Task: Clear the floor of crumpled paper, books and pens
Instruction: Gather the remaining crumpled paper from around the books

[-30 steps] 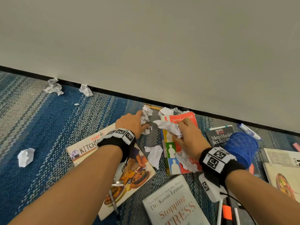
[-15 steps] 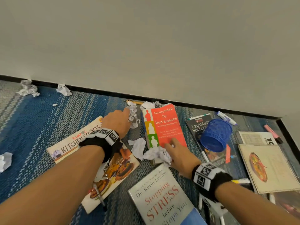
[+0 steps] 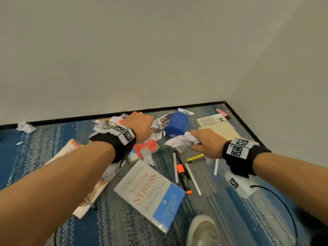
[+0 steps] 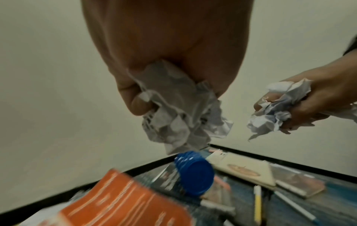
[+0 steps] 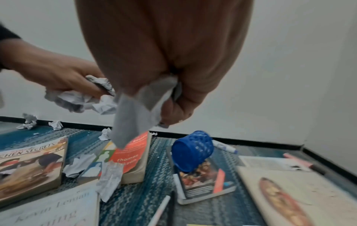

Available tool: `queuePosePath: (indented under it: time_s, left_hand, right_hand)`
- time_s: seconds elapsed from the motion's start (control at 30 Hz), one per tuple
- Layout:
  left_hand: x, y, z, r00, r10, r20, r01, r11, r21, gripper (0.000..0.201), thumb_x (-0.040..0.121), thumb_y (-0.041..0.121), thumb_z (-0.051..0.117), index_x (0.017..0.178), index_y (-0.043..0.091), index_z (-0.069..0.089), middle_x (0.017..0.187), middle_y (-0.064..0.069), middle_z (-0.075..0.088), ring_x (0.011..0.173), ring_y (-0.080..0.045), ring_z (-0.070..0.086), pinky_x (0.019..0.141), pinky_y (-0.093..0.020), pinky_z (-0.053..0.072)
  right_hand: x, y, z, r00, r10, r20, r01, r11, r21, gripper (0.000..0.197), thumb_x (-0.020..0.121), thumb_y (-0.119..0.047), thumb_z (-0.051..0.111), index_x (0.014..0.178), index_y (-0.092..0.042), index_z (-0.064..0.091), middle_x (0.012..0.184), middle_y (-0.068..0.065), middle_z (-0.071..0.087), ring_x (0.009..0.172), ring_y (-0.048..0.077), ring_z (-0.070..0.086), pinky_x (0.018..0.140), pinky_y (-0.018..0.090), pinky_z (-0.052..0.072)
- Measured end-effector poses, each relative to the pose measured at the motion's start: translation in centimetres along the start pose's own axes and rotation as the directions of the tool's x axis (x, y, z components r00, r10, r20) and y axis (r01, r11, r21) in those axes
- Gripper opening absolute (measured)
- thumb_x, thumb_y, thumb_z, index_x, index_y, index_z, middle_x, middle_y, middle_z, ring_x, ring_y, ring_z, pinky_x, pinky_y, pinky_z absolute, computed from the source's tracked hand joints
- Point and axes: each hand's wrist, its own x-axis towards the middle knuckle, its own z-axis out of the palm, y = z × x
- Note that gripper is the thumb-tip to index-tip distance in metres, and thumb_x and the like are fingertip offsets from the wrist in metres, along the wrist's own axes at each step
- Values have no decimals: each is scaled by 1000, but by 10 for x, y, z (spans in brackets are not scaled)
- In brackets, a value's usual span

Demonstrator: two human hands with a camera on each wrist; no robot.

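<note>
My left hand [image 3: 143,127] is raised above the floor and grips a wad of printed crumpled paper [image 4: 179,110]. My right hand [image 3: 204,142] grips another white crumpled wad [image 3: 181,141], also lifted off the carpet. Below them lie an orange paperback [image 5: 133,152], a "Stress" book [image 3: 149,190], a kitchen cookbook [image 5: 29,165] and a small dark book [image 5: 203,178]. Several pens and highlighters [image 3: 184,176] lie on the carpet between the books. Loose paper scraps [image 5: 77,165] lie beside the orange book, and more crumpled pieces [image 3: 25,127] sit by the wall.
A blue mesh pen cup [image 3: 175,125] lies tipped on its side on the dark book. Large flat books [image 5: 289,195] fill the corner at the right. A black skirting [image 3: 88,118] runs along two walls. My shoe [image 3: 204,231] stands on the blue carpet at the bottom.
Both hands have risen off the floor, each with a paper wad in it. The view has swung right toward the room's corner.
</note>
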Motion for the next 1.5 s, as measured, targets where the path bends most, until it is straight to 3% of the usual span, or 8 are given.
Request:
queuePosePath:
  time_s: [0.27, 0.43, 0.73, 1.1, 1.2, 1.3, 1.4, 1.5]
  left_hand:
    - [8, 164, -46, 953, 299, -56, -302, 951, -64, 29, 93, 36, 52, 108, 12, 59, 114, -15, 63, 103, -33, 59, 75, -32, 42]
    - [5, 282, -40, 875, 471, -112, -474, 880, -8, 17, 91, 32, 52, 87, 15, 50, 103, -17, 65, 94, -36, 59, 69, -33, 37]
    - [-15, 513, -26, 729, 649, -218, -679, 725, -111, 21, 90, 35, 51, 78, 19, 45, 74, -5, 53, 69, -29, 52, 61, -31, 34]
    - [-40, 727, 46, 682, 725, -98, -712, 628, -314, 20, 91, 31, 47, 95, 13, 55, 99, -12, 64, 89, -33, 60, 70, -36, 44]
    - [-38, 738, 76, 667, 740, 85, -699, 662, -272, 31, 86, 33, 52, 108, 13, 56, 113, -14, 61, 103, -34, 58, 85, -39, 48]
    - [-40, 735, 86, 540, 753, 376, -784, 613, -102, 59, 74, 46, 66, 125, 17, 56, 126, -11, 57, 116, -31, 53, 99, -37, 44]
    - [-42, 733, 82, 501, 718, 484, -793, 604, -76, 65, 69, 40, 80, 127, 19, 58, 123, -3, 61, 113, -24, 58, 99, -36, 47]
    - [-40, 730, 66, 574, 702, 422, -766, 642, -24, 105, 54, 53, 87, 139, 14, 39, 125, -5, 60, 112, -26, 58, 96, -40, 50]
  right_hand:
    - [-125, 63, -33, 974, 113, -198, -102, 993, 63, 13, 89, -28, 62, 89, -20, 52, 97, 10, 64, 88, 27, 58, 65, 22, 23]
    - [-205, 114, -23, 929, 175, -327, -114, 974, 196, 14, 86, -28, 62, 79, -20, 53, 78, -2, 62, 66, 15, 53, 61, 28, 39]
    - [-397, 230, -36, 773, 450, -447, -349, 890, 293, 17, 85, -28, 60, 79, -14, 54, 69, -4, 58, 63, 14, 51, 63, 34, 45]
    - [-537, 339, 18, 531, 747, -399, -609, 664, 433, 19, 84, -37, 62, 72, -32, 48, 74, -10, 50, 73, 15, 49, 58, 21, 35]
    - [-540, 350, 39, 635, 742, -215, -629, 659, 413, 41, 83, -43, 61, 118, -28, 49, 110, 0, 50, 102, 20, 45, 89, 33, 43]
    - [-540, 352, 41, 758, 652, -16, -614, 722, 319, 69, 74, -36, 70, 135, -22, 39, 124, 2, 41, 116, 20, 43, 105, 36, 39]
    - [-542, 352, 28, 780, 622, 69, -619, 752, 226, 66, 75, -28, 72, 135, -27, 43, 129, 2, 47, 119, 21, 49, 103, 34, 42]
    - [-548, 353, 9, 740, 672, 20, -670, 733, 119, 63, 73, -29, 75, 130, -26, 49, 125, 2, 54, 117, 23, 53, 94, 32, 47]
